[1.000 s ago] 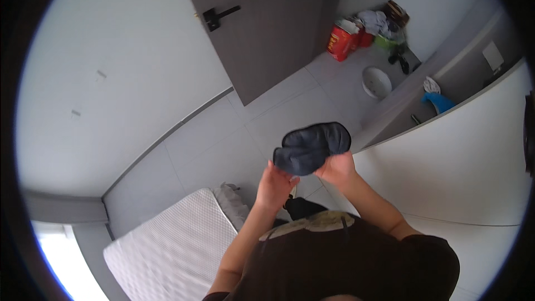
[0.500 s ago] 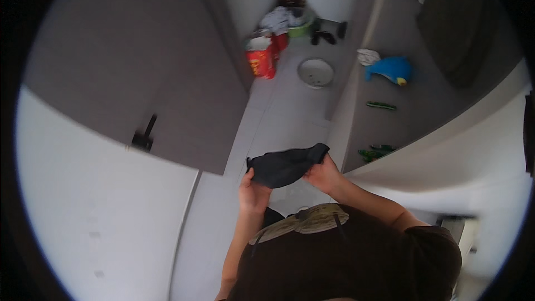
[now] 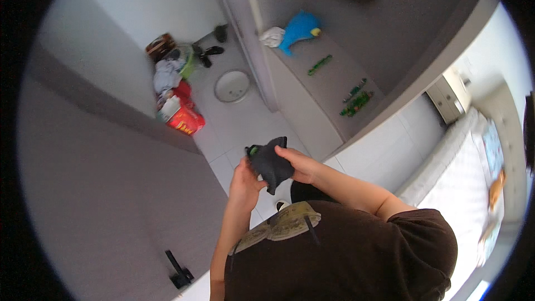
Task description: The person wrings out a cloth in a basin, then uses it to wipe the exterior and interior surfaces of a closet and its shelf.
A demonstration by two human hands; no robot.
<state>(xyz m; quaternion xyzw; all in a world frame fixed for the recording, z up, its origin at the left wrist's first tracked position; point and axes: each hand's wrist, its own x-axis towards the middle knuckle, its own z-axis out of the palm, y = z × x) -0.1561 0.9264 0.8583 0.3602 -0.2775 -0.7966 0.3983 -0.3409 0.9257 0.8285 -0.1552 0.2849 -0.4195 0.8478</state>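
The left hand [image 3: 241,185] and right hand [image 3: 299,165], curled, grip opposite sides of the dark cloth [image 3: 271,163] (a green patch [image 3: 253,150] shows), near the body. Reshaping it seems underway; the next move calls for steady holding.

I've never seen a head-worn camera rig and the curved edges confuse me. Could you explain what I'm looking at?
There's no machine handling things, just a person's bare hands. The view looks down from the left of two fisheye cameras on their head; that wide lens bends straight edges. The wearer's dark brown shirt fills the bottom. The left hand and right hand together hold a soft, dark grey fabric piece. Beyond, a grey shelf carries a blue plush toy and slim green objects. A round white basin sits on the floor.
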